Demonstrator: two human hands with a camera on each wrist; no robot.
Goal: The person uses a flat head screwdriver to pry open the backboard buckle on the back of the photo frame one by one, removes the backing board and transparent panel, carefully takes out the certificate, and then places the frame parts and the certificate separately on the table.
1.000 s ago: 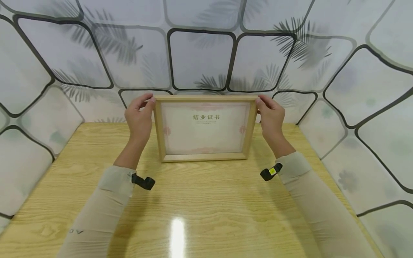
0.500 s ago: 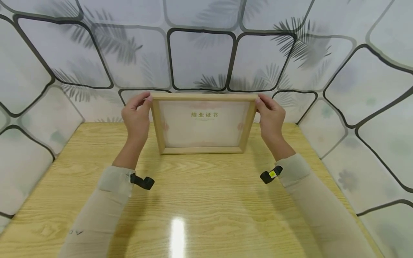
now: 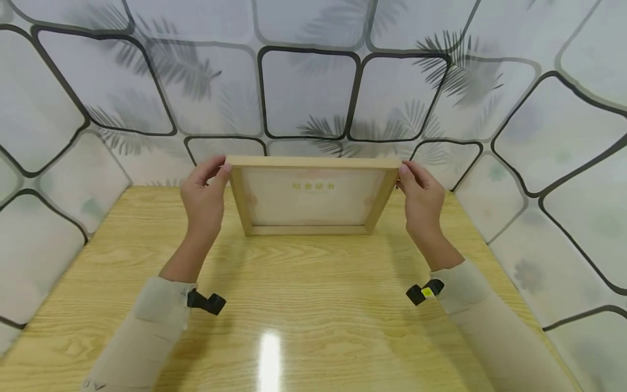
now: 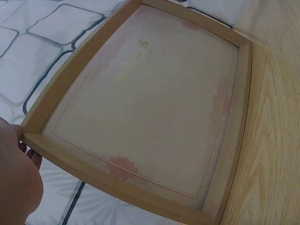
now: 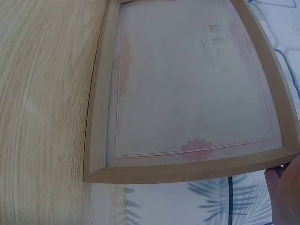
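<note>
We see a person's two bare hands holding up a pale wooden frame (image 3: 313,163) at the middle of the head view, its lower edge set on a wood-grain bench (image 3: 313,283). The left hand (image 3: 203,196) pinches the upper left corner, thumb on the near side; the right hand (image 3: 423,201) pinches the upper right corner in the same way. The frame stands tilted, its top edge nearer to us than its bottom.

Inside it we make out a cream certificate (image 3: 308,207) bearing a short line of gold Chinese characters (image 3: 313,186) near the top, with a pink emblem (image 4: 123,168) on its border, clear in the left wrist view. That view shows the left hand gripping a corner at the left edge of the picture; in the right wrist view, the right hand is cut off at the lower right, touching the frame's corner.

Beige sleeves (image 3: 495,326) run in from the lower left and lower right, with a black device (image 3: 208,302) at the left cuff and a black mount (image 3: 416,295) with a yellow patch at the right. Behind, we see a wall covering (image 3: 308,92) of dark rounded outlines and grey fronds; a white glare (image 3: 269,362) marks the bench at bottom centre.
</note>
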